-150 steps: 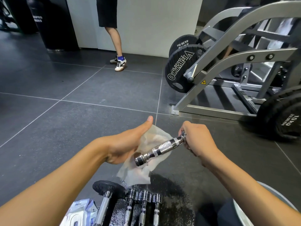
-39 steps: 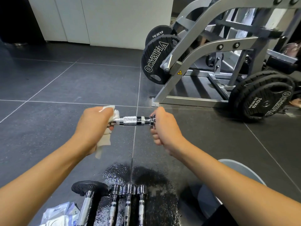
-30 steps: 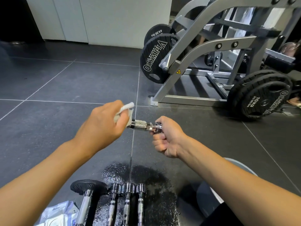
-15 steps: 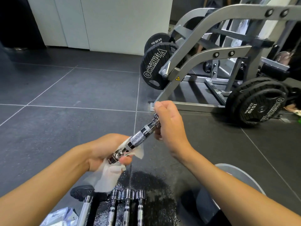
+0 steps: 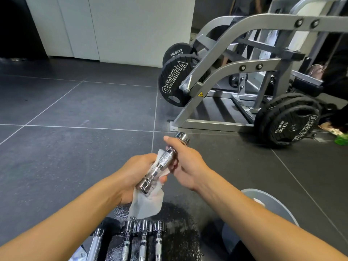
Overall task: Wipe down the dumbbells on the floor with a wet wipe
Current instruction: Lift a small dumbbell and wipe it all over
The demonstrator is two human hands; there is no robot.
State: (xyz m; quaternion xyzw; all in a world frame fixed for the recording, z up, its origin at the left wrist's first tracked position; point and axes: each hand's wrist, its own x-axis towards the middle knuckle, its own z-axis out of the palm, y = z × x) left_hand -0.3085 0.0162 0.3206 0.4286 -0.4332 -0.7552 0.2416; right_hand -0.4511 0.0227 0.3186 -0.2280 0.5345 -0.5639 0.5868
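Dumbbell bar (image 5: 161, 166), chrome with a knurled middle, was held off the floor at the centre of the frame, tilted from lower left to upper right. The right hand (image 5: 186, 163) gripped its upper part, fingers curled round the metal just below the far collar, which stuck out above the knuckles. The left hand (image 5: 134, 171) cupped the lower end from beneath, with the wet wipe (image 5: 147, 202) between palm and chrome and the fingers curled round both. The wipe's loose white tail hung below that hand. At bottom centre three more dumbbells (image 5: 144, 235) lay side by side on a wet patch (image 5: 180, 232) of dark tiled floor (image 5: 75, 147). A grey machine frame (image 5: 235, 69) carrying black weight plates (image 5: 175, 82) stood at upper right.
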